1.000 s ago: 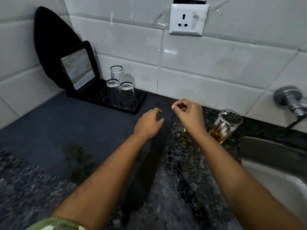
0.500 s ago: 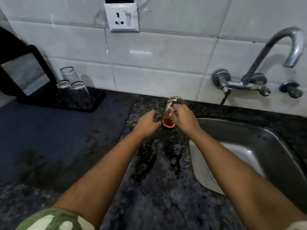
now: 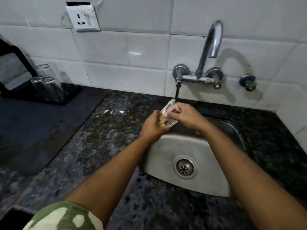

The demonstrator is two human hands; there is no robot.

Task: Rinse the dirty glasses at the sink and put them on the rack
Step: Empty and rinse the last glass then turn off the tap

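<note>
Both hands hold a clear drinking glass (image 3: 167,113) with amber liquid in it, tilted over the back left corner of the steel sink (image 3: 191,146). My left hand (image 3: 153,126) wraps its lower end; my right hand (image 3: 186,116) grips its upper side near the rim. At the far left, three clean glasses (image 3: 47,83) stand upside down on a black rack (image 3: 69,95). No water runs from the tap (image 3: 211,47).
A dark mat (image 3: 33,127) covers the counter left of the speckled granite (image 3: 103,138). A black framed mirror (image 3: 11,72) leans behind the rack. Small scraps (image 3: 108,111) lie on the counter. A wall socket (image 3: 83,18) sits above. The sink drain (image 3: 184,166) is open.
My right hand took the glass off the counter and my left hand joined it. Both carried it right to the sink corner and tilted it. My view swung right to the sink.
</note>
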